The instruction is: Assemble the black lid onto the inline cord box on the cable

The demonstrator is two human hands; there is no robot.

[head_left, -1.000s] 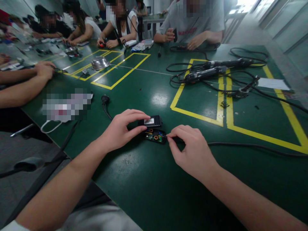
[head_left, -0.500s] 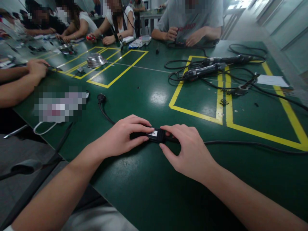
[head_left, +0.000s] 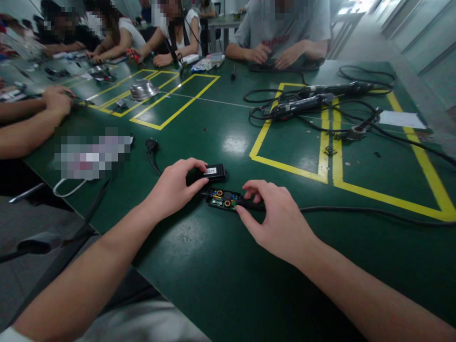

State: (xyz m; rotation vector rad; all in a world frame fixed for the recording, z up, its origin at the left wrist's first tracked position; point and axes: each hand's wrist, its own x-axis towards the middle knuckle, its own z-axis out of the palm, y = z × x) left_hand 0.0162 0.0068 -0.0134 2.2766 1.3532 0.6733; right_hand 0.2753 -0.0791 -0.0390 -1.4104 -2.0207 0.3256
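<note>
My left hand (head_left: pixel 174 187) pinches one end of a black plastic cover (head_left: pixel 216 172) with a white label, held above and behind its case. The lower case (head_left: pixel 225 199) lies open on the green table, showing a circuit board with copper-coloured ring coils, coloured wires and a small glassy tube. My right hand (head_left: pixel 276 216) has thumb and fingers around the right end of this case, the thumb touching its near corner. A black cable (head_left: pixel 342 210) runs right from under that hand. Left of the case, another cable ends in a black plug (head_left: pixel 151 145).
Black electric screwdrivers (head_left: pixel 302 105) with looped cords lie at back right, across yellow tape (head_left: pixel 290 169). A metal bowl (head_left: pixel 143 89) stands at back left. A blurred-out packet (head_left: pixel 93 154) lies near the left edge. Co-workers' hands (head_left: pixel 57 102) are at left and across the table.
The labelled cover has come off the case and moved up and back with my left hand, baring the circuit board. My right hand stays almost in place.
</note>
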